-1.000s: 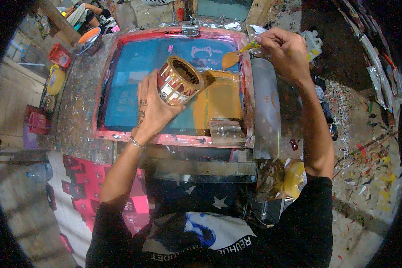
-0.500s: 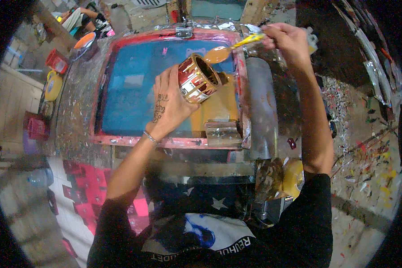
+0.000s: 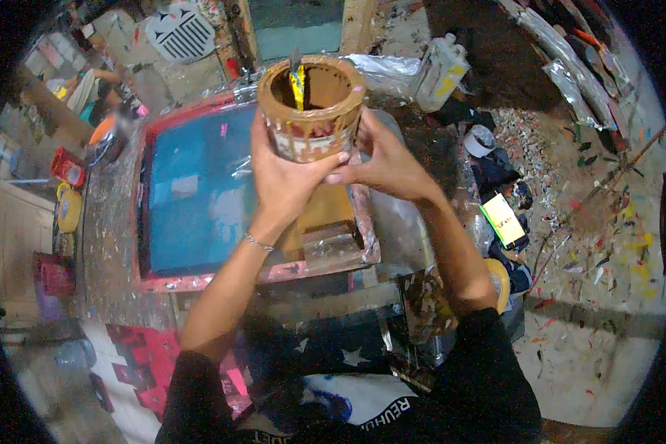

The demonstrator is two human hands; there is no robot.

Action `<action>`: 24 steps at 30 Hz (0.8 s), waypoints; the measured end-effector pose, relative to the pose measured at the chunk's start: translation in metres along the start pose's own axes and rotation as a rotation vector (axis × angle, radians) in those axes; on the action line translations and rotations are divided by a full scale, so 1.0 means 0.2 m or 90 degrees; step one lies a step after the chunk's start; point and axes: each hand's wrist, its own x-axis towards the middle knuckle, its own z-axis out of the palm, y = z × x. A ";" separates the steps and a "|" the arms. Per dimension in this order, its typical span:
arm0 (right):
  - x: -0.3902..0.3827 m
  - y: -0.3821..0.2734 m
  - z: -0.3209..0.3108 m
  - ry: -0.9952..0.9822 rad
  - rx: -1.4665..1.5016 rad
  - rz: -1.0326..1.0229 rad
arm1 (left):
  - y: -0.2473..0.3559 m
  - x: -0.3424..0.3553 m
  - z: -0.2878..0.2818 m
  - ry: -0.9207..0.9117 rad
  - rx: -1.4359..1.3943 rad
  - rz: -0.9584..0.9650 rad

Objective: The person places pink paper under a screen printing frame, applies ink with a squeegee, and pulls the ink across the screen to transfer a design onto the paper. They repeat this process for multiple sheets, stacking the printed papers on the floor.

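Between both hands, raised above the far right part of the frame, is a paint can point(image 3: 312, 137) with brown-orange drips down its side and rim. My left hand point(image 3: 292, 181) wraps the can's left and near side. My right hand point(image 3: 385, 159) grips it from the right, thumb toward the left hand. A yellow-handled spoon point(image 3: 297, 89) stands inside the can, its lower end hidden. Below lies a screen-printing frame point(image 3: 200, 279) with a red border and blue mesh point(image 3: 192, 237). Brown-orange paint point(image 3: 322, 211) covers the mesh's right part, beside a squeegee point(image 3: 333, 248) at the near right corner.
A whitish jug point(image 3: 440, 74) stands beyond the table at right. A small white tub point(image 3: 479, 140) and a phone with a lit screen point(image 3: 503, 220) lie right of the table. Yellow point(image 3: 68, 207) and red containers point(image 3: 66, 166) line the left side. Another person point(image 3: 92, 92) is at far left.
The spoon has gone from my right hand into the can. My right hand has come in to hold the can too. The can is now upright and higher; the view has shifted.
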 end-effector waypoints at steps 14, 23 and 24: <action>0.51 0.75 -0.74 0.348 -0.208 -0.034 | 0.00 -0.27 -0.54 -0.299 0.413 0.055; 0.43 0.87 -0.68 0.305 -0.331 0.152 | -0.04 -0.77 -0.82 -0.401 0.489 -0.089; 0.39 0.91 -0.71 0.298 -0.377 0.139 | -0.08 -0.79 -0.83 -0.399 0.496 -0.090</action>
